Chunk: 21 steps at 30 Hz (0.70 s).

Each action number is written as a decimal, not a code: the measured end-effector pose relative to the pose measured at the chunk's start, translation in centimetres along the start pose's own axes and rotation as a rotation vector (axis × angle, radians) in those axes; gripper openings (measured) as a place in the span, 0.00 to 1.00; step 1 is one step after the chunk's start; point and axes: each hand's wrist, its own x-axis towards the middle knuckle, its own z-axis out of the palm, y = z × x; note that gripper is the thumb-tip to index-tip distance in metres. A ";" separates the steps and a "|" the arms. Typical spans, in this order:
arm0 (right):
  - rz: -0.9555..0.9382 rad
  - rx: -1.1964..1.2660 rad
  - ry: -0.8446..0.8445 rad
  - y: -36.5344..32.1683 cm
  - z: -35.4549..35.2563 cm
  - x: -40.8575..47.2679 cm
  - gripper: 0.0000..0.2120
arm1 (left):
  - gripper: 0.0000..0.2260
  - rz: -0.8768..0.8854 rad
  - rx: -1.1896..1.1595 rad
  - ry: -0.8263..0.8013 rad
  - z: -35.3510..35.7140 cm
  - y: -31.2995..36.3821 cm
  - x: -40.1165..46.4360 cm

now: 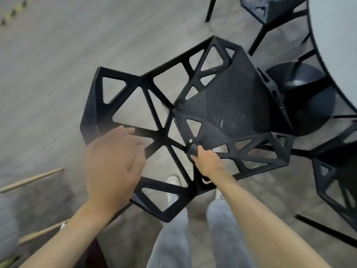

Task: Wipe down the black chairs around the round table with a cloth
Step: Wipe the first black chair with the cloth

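Observation:
A black chair (222, 105) with a lattice of triangular openings fills the middle of the view, its backrest toward me. My right hand (207, 161) grips a small dark cloth (191, 148) and presses it on a strut where backrest and seat meet. My left hand (114, 163) hovers above the lower left of the backrest, fingers relaxed and spread, holding nothing; it looks blurred. The round white table (336, 45) curves along the right edge, with its black base (301, 97) beyond the seat.
A second black chair (270, 10) stands at the top, a third (338, 180) at the right edge. Light wooden legs (31, 179) of other furniture lie at the lower left. My legs and white shoes (173, 179) are under the backrest on grey flooring.

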 end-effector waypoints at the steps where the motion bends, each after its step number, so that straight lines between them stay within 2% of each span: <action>1: -0.008 0.013 -0.038 0.4 -0.1 -0.1 0.19 | 0.13 0.003 -0.007 0.007 -0.1 0.1 0.0; 4: -0.033 0.105 -0.143 1.1 -0.1 0.3 0.18 | 0.13 0.024 -0.004 0.003 -0.1 0.2 -0.2; 11: -0.052 0.184 -0.131 1.7 -0.1 0.8 0.18 | 0.12 0.058 0.004 0.032 0.2 -0.3 -0.5; 19: -0.218 -0.078 -0.144 -0.9 -4.4 -8.3 0.15 | 0.12 0.053 0.004 0.020 0.0 -0.3 -0.4; 21: -0.268 -0.158 -0.098 -1.2 -4.5 -11.6 0.15 | 0.12 0.050 -0.002 0.031 0.0 -0.3 -0.4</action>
